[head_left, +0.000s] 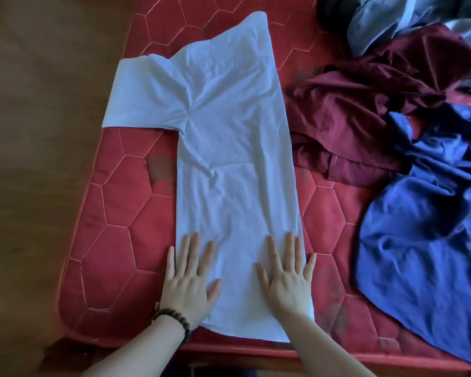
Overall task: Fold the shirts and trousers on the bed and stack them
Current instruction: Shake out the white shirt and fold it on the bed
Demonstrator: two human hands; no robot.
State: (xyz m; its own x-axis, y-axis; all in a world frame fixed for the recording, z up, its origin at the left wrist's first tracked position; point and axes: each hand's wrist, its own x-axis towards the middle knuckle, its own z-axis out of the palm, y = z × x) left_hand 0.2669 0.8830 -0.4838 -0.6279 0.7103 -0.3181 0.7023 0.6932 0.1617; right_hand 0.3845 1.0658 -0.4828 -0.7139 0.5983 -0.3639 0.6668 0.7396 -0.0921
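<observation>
A white T-shirt (229, 148) lies lengthwise on the red quilted mattress (112, 240), folded in half along its length, with both sleeves sticking out to the left. My left hand (189, 278) rests flat, fingers spread, on the shirt's near left edge; a dark bead bracelet is on that wrist. My right hand (286, 276) lies flat, fingers apart, on the near right part of the shirt. Neither hand grips the cloth.
To the right lie a crumpled maroon garment (365, 110), a blue garment (424, 219) and grey and dark clothes (386, 20) at the far right corner. The mattress edge runs along the left, beside a brown floor (33, 159).
</observation>
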